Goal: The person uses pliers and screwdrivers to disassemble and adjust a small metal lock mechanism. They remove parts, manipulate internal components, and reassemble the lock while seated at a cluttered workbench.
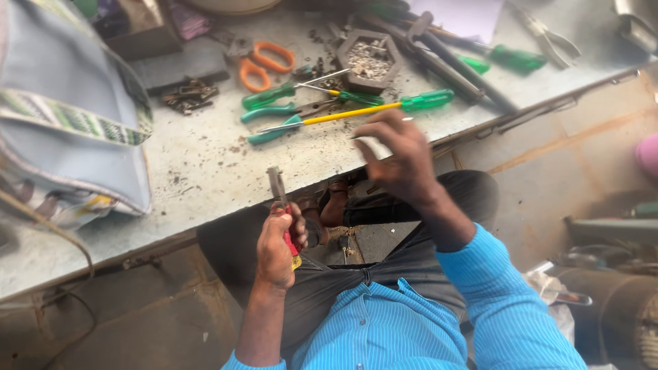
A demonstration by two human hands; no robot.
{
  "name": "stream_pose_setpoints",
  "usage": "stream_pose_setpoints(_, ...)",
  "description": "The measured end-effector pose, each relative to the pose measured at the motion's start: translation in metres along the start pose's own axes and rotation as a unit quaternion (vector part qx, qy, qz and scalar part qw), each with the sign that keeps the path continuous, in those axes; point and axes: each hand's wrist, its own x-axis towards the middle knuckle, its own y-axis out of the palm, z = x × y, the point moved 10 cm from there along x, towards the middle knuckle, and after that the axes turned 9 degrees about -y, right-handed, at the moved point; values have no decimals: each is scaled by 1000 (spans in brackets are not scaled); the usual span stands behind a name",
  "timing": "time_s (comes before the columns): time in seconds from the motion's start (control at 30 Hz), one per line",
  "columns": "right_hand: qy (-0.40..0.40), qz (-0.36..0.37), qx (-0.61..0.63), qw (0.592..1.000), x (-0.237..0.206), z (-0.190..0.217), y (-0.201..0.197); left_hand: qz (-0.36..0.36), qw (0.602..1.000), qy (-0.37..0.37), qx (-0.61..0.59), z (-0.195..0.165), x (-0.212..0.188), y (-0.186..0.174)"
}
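My left hand (276, 247) grips red-handled pliers (281, 205) upright, their grey jaws at the edge of the workbench (205, 164). My right hand (397, 154) hovers at the bench edge with its fingers curled, pinching what looks like a small thin metal piece (360, 137); it is too small to identify. Just beyond that hand lies a yellow-shafted screwdriver with a green handle (384, 108). I am seated, in a blue striped shirt and dark trousers, with my knees under the bench.
Green-handled pliers and screwdrivers (288, 109), orange scissors (264, 63), a hexagonal tray of small metal parts (369, 60) and long dark tools (452, 65) lie on the bench. A light blue bag (68, 116) sits at left. Clutter lies on the floor at right.
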Motion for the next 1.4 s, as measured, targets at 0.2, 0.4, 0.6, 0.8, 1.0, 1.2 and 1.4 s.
stream_pose_setpoints(0.2, -2, 8, 33, 999, -47, 1, -51, 25, 999, 6, -21, 2, -2, 17)
stream_pose_setpoints(0.4, 46, -13, 205, 977, -113, -27, -51, 44, 999, 11, -14, 6, -3, 35)
stream_pose_setpoints(0.6, 243, 0, 429, 870, -230, -66, 44, 45, 999, 6, -2, 17, -12, 38)
stream_pose_setpoints(0.8, 479, -111, 582, 648, -322, -105, 118, 57, 998, -7, -17, 31, -16, 44)
stream_pose_setpoints(1.0, 546, -130, 558, 611, -341, -103, 133, 83, 996, -31, -27, 47, -34, 47)
stream_pose_setpoints(1.2, 533, -181, 543, 623, -335, -79, 121, 100, 995, 10, 24, 62, -69, 65)
stream_pose_setpoints(1.4, 488, -169, 574, 635, -325, -28, 98, 118, 990, 63, 44, 64, -122, 80)
